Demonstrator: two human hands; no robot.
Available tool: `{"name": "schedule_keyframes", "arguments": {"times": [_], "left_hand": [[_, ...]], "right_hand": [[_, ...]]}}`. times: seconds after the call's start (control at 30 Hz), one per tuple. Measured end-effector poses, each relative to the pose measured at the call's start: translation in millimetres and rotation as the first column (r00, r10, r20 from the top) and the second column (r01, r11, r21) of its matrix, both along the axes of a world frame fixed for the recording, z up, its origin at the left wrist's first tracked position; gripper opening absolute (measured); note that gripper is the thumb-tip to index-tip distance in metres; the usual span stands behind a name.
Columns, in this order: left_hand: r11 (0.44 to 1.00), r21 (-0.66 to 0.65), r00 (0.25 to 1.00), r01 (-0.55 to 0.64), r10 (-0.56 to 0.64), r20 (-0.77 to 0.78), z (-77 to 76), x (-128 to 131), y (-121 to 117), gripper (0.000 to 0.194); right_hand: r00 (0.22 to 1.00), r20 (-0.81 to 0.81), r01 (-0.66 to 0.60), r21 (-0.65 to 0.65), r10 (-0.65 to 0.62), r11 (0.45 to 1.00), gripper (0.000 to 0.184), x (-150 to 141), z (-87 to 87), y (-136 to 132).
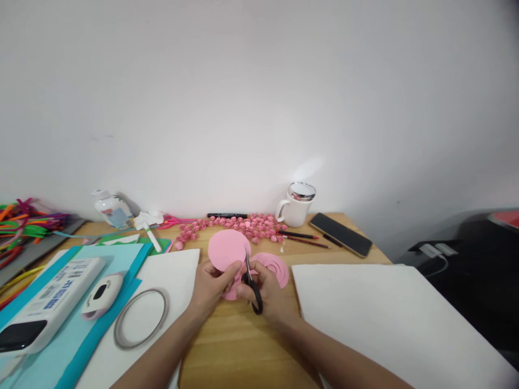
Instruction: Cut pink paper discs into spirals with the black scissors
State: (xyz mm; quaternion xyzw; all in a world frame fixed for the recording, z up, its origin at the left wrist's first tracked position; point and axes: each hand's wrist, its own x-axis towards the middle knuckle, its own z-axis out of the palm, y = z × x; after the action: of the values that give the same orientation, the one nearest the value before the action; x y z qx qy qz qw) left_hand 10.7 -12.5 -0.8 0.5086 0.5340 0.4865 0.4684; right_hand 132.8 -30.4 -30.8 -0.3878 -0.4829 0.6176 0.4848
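Left to right. On the left we note a ring (141, 319) lying on a white sheet (178, 270), well apart from the work. Next, the left hand (211, 286) pinches the near edge of the pink disc (227, 251), thumb on top. The disc sits just far of this hand, above the table (235, 346); being round, it gives us no long axis. At its right edge we find the scissors (256, 297): handle near, blades running far and slightly left, along the rim. We cannot tell how wide the blades stand. The right hand (265, 289) is clamped on the handle, so the disc lies far and left of it; the left hand is the nearer of the two. Just right of the scissors, we record a pink spiral (279, 270), partly behind the right hand.
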Motion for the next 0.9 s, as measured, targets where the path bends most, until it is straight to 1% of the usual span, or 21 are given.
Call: {"name": "schedule_keyframes", "arguments": {"times": [0.13,0.23,0.33,0.47,0.57,0.7,0.8,0.9], "left_hand": [[1.000,0.012,1.000,0.008,-0.008,0.009,-2.2,-1,1,0.040],[0.999,0.011,0.998,0.046,-0.046,0.032,-2.8,-2,2,0.041],[0.997,-0.018,0.996,0.069,-0.068,0.061,-1.9,-2,2,0.041],[0.998,-0.040,0.994,0.045,-0.041,0.102,0.4,-1,3,0.041],[0.999,-0.027,0.995,0.028,-0.025,0.097,-0.4,-1,4,0.041],[0.999,-0.031,0.996,0.043,-0.040,0.078,-6.4,-3,6,0.037],[0.998,-0.022,0.996,0.063,-0.061,0.069,-10.5,-4,7,0.036],[0.997,0.005,0.996,0.072,-0.073,0.053,-11.8,-5,8,0.038]], "right_hand": [[1.000,-0.005,-0.003,-0.005,0.003,1.000,0.029,0,-0.7,1],[1.000,-0.008,-0.019,-0.007,0.019,1.000,0.028,0,1.2,1],[1.000,-0.011,-0.017,-0.043,0.017,0.999,0.032,-1,4.6,-1],[0.999,-0.025,-0.021,-0.077,0.019,0.997,0.037,-2,5.5,-2],[0.999,-0.018,-0.027,-0.056,0.026,0.998,0.038,-2,2.9,-2],[0.997,-0.066,-0.027,0.008,0.027,1.000,0.041,-2,1.7,0],[0.997,-0.073,-0.008,0.007,0.008,1.000,0.044,-1,2.8,0],[0.997,-0.083,0.008,0.000,-0.008,1.000,0.042,-1,3.2,0]]}}
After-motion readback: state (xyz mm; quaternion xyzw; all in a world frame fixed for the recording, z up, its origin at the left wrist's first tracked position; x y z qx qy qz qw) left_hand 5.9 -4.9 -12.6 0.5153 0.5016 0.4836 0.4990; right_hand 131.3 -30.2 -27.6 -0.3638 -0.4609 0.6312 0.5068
